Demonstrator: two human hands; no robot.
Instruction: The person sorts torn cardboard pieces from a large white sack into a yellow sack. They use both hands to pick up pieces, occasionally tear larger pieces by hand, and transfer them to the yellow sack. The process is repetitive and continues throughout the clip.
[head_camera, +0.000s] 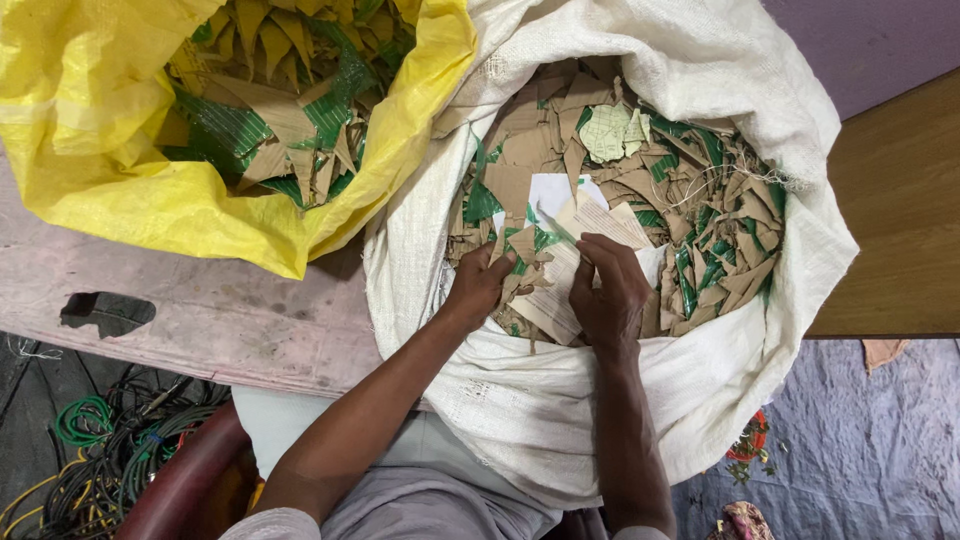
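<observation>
A white woven sack (700, 390) stands open before me, filled with brown and green cardboard scraps (715, 215). On top of the scraps lies a stack of pale printed paper sheets (585, 235). My left hand (482, 283) grips the sheets' left edge together with a few scraps. My right hand (608, 290) rests fingers down on the sheets, holding them from the right. Both hands are inside the sack's mouth.
A yellow woven sack (110, 180) with similar brown and green scraps (285, 90) sits at the upper left on a worn pinkish table (200, 320). Coiled cables (90, 450) lie on the floor lower left. A wooden surface (900, 210) is at right, grey sheeting (860, 440) below it.
</observation>
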